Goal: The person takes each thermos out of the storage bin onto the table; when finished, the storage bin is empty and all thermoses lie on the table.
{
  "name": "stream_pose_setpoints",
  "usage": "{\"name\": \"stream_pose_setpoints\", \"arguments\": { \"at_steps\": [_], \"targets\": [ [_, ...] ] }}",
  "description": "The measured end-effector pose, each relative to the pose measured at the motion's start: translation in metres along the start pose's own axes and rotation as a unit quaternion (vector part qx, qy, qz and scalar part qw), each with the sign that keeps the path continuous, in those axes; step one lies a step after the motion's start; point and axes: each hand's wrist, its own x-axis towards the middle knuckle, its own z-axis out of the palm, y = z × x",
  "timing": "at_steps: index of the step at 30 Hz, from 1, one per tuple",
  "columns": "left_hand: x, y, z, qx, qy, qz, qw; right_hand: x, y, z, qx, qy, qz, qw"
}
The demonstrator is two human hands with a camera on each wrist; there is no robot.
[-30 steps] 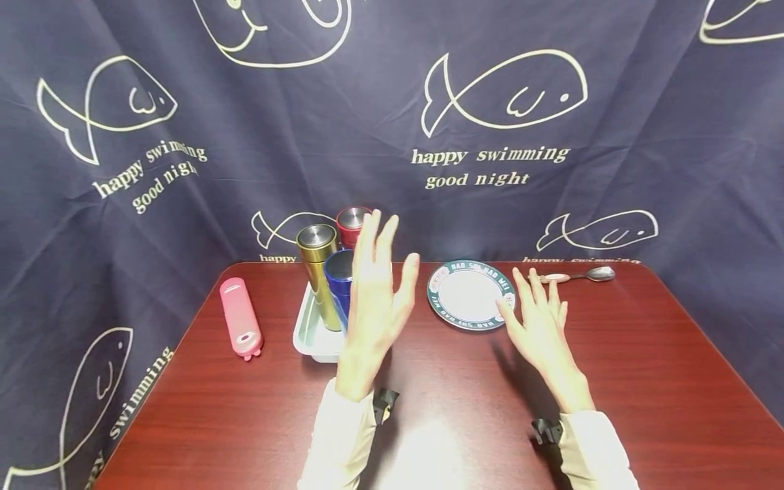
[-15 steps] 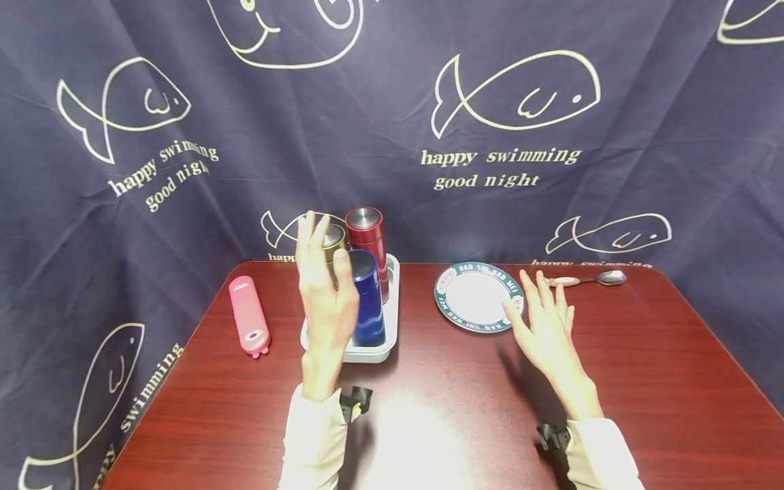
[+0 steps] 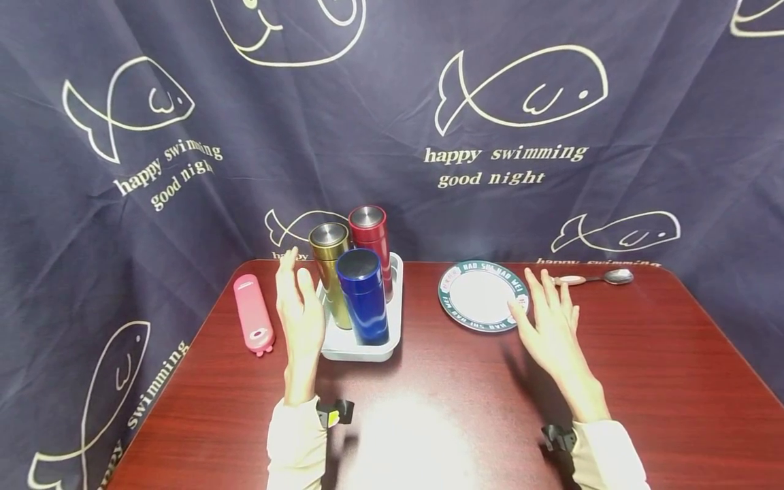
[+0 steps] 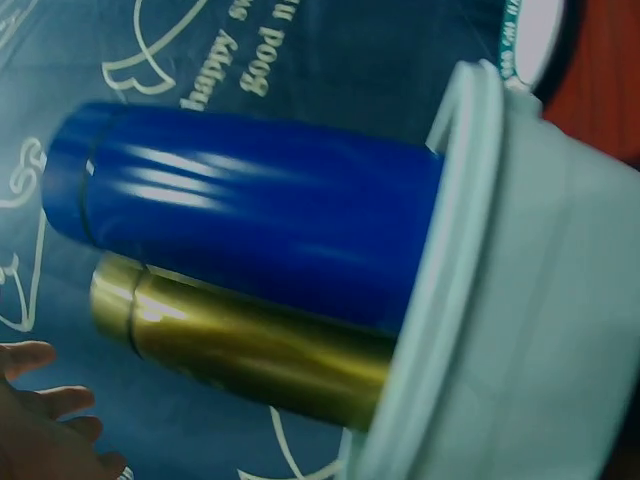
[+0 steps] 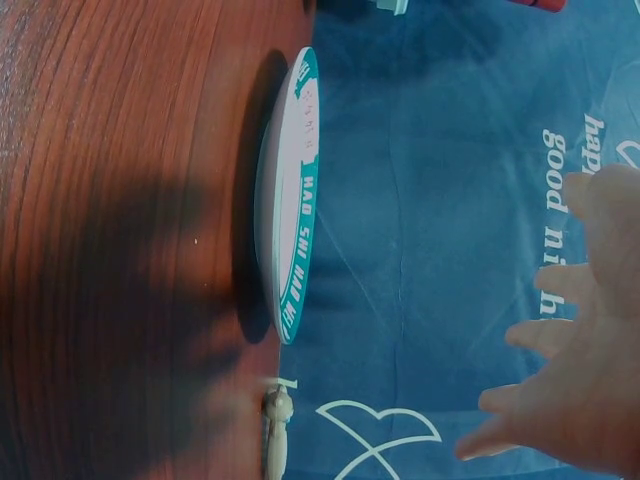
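Observation:
Three thermos flasks, a gold one [image 3: 333, 272], a blue one [image 3: 365, 299] and a red one [image 3: 371, 235], stand upright in a pale plastic tray [image 3: 395, 320]. My left hand [image 3: 300, 316] hovers at the tray's left side, fingers raised, holding nothing. In the left wrist view its fingers [image 4: 60, 400] are apart from the gold flask. Over the table, just right of a white plate [image 3: 480, 297] with a green lettered rim, my right hand [image 3: 554, 330] is held with fingers spread. The right wrist view shows that hand [image 5: 580, 350] above the plate's level, gripping nothing.
A pink case [image 3: 253, 309] lies at the table's left edge. Behind the right hand, a spoon [image 3: 615, 276] with a pale handle lies near the back edge. A dark patterned curtain [image 3: 392, 136] hangs behind the reddish table [image 3: 453, 381].
My left hand has moved left and lower, from in front of the flasks to the tray's left side, uncovering the flasks. The right hand has kept its place beside the plate.

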Motion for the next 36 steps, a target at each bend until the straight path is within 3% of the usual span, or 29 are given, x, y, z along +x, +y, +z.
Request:
{"name": "stream_pose_setpoints", "arguments": {
  "at_steps": [7,12,15,17,20,24,28,31,36],
  "targets": [
    [-0.01,-0.022,-0.008,0.03,-0.036,-0.085,0.9953,0.0,-0.001,0.0,0.01,-0.007,0.004,1.0],
    [-0.017,-0.04,-0.015,0.038,-0.084,-0.189,0.9776,0.001,-0.001,0.0,0.013,-0.008,0.003,1.0],
    [-0.02,-0.047,-0.02,0.034,-0.12,-0.252,0.9595,0.001,-0.001,0.001,0.017,-0.011,0.003,1.0],
    [-0.022,-0.052,-0.023,0.005,-0.151,-0.29,0.945,0.001,-0.001,0.001,0.019,-0.012,0.003,1.0],
    [-0.024,-0.057,-0.027,-0.068,-0.198,-0.348,0.9138,0.001,-0.002,0.002,0.022,-0.014,0.002,1.0],
    [-0.026,-0.063,-0.033,-0.163,-0.242,-0.408,0.8653,0.002,-0.003,0.003,0.028,-0.017,0.002,0.999],
    [-0.028,-0.066,-0.037,-0.225,-0.264,-0.431,0.8329,0.002,-0.005,0.005,0.037,-0.017,0.0,0.999],
    [-0.032,-0.07,-0.039,-0.258,-0.265,-0.436,0.8207,0.004,-0.007,0.009,0.053,-0.013,-0.017,0.998],
    [-0.037,-0.075,-0.039,-0.285,-0.243,-0.436,0.8184,0.004,-0.018,0.018,0.095,-0.016,-0.05,0.994]
  ]
}}
